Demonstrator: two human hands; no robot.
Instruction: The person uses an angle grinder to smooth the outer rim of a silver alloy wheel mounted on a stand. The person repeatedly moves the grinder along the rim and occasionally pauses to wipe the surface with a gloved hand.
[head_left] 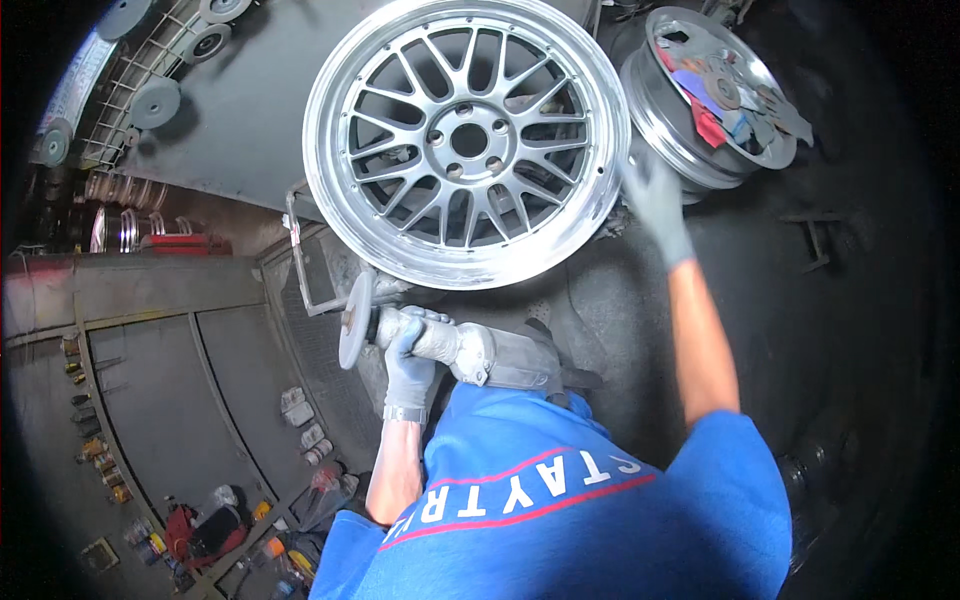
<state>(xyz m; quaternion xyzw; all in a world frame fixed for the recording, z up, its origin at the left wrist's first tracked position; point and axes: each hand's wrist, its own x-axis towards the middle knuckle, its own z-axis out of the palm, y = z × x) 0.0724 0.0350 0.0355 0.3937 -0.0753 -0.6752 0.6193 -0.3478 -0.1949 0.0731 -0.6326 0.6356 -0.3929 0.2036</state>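
Gloved left hand [408, 362] wraps its fingers tight around the neck of the angle grinder [455, 350], its disc [355, 320] hanging just below the alloy wheel [467, 140], not touching. Right hand [655, 195] lies on the wheel's right rim, fingers loosely spread. Good practice, judging from this: brace the rim firmly and bring the disc in flat and light.

second rim [700, 110] holding discs, hanging discs [155, 100]

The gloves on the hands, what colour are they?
Grey, both gloves, seen best in the head view.
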